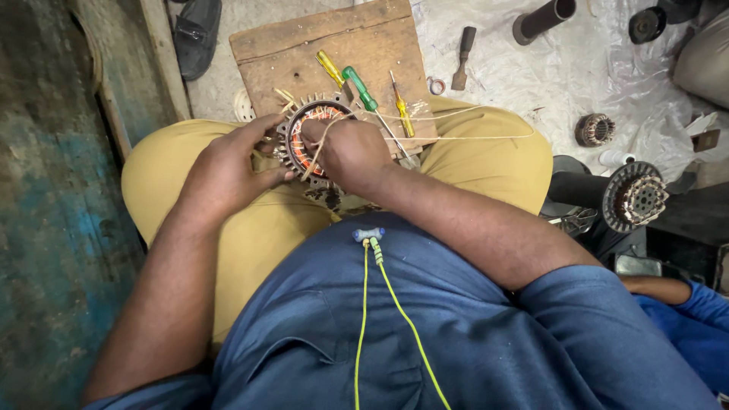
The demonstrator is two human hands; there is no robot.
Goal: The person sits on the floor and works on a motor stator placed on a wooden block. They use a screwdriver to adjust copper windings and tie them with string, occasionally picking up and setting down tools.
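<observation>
A round metal stator (304, 121) with copper windings rests on my lap against a wooden board (334, 49). My left hand (228, 167) grips its left rim. Over the ring's right half, my right hand (351, 150) is closed on a pale cord (456, 137) that trails off to the right across my thigh. Part of the stator is hidden under my right hand.
Screwdrivers with yellow (329, 68), green (359, 88) and small yellow (402, 108) handles lie on the board. A chisel (462, 58), a dark pipe (543, 19), a small wound core (594, 129) and another stator (634, 196) sit on the floor at right. Another person's blue sleeve (695, 319) is at lower right.
</observation>
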